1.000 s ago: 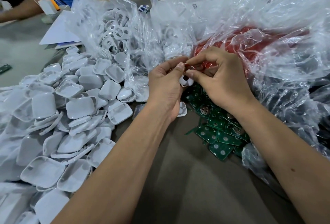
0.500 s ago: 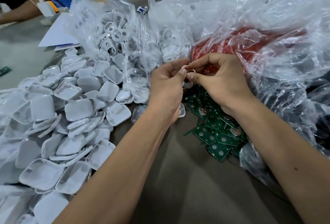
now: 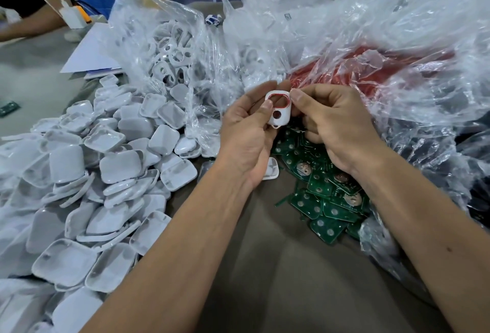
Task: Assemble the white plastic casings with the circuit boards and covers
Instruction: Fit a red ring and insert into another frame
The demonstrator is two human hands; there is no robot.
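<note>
Brown cloth is covering the counter (image 3: 265,266), with clear plastic bags (image 3: 371,40) heaping up across its far side. Above the middle of it, the left hand (image 3: 246,133) is holding a white plastic casing (image 3: 278,109) upright, its thumb pressing on the casing's front edge at the left and its fingers curling behind. The casing is showing a large rounded opening ringed in red near its top, a small round hole below that, and a little loop at the bottom. The right hand (image 3: 336,123) is pinching the casing's upper right corner between thumb and forefinger, its other fingers curling below. So the casing is sitting between the two grips, raised off the counter, each grip grasping it.

Just beneath the hands, green circuit boards (image 3: 326,200) are lying in a loose pile, spilling from a bag. White covers (image 3: 106,173) are spreading in a big heap to the left, one lying just under the left wrist. More casings (image 3: 172,54) are showing through a bag behind the heap. Red parts (image 3: 358,67) are showing through the bag behind the right hand.
</note>
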